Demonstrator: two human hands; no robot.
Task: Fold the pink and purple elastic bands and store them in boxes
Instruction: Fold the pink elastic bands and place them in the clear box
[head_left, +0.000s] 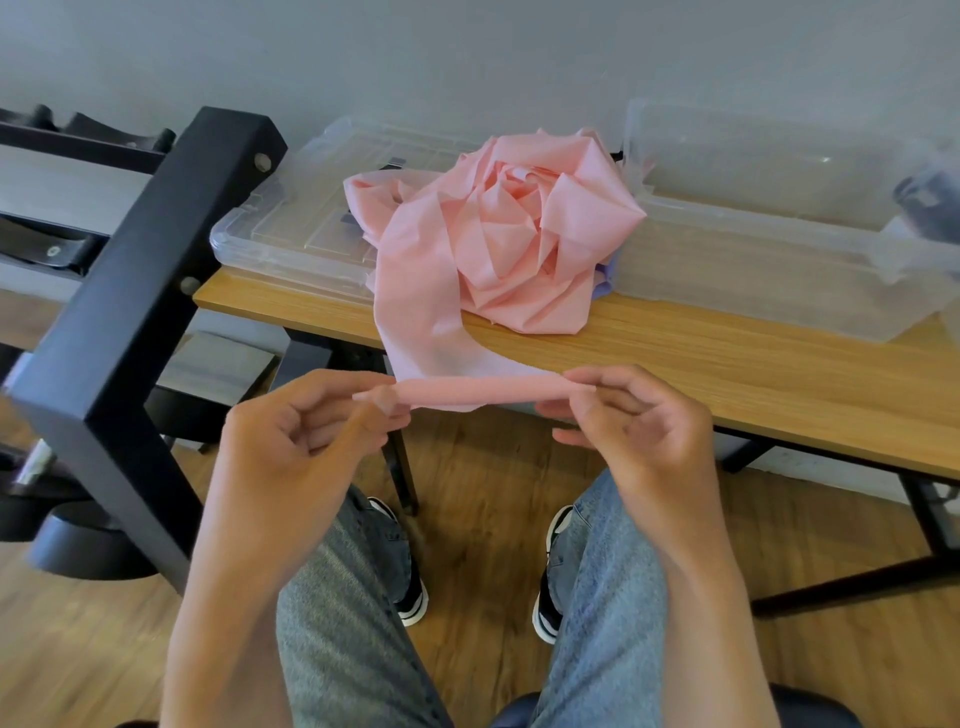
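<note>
Pinched at both ends: left hand (306, 436) with thumb and fingertips closed on one corner of the pink elastic band (483, 244), right hand (628, 415) closed the same way on the other, a short rolled or folded end edge drawn taut between them. Held in the air just off the near edge of the wooden table (727, 379), above the knees. Long axis of that held edge running left to right, hand to hand; the rest of the band trailing away from the grip, up and forward over the table edge, into a loose crumpled heap farther back. A sliver of the purple elastic band (605, 283) peeking out under the heap's right side, mostly hidden. Heap resting partly on a clear plastic lid (280, 228) to the left and touching the clear storage box (753, 270) to the right, open and seemingly holding no band yet. Both hands about equally near the heap; right hand nearer the box. Likely next: drawing length toward the body for folding, heap feeding out along that forward line. Folding barely begun, by the look of it.
</note>
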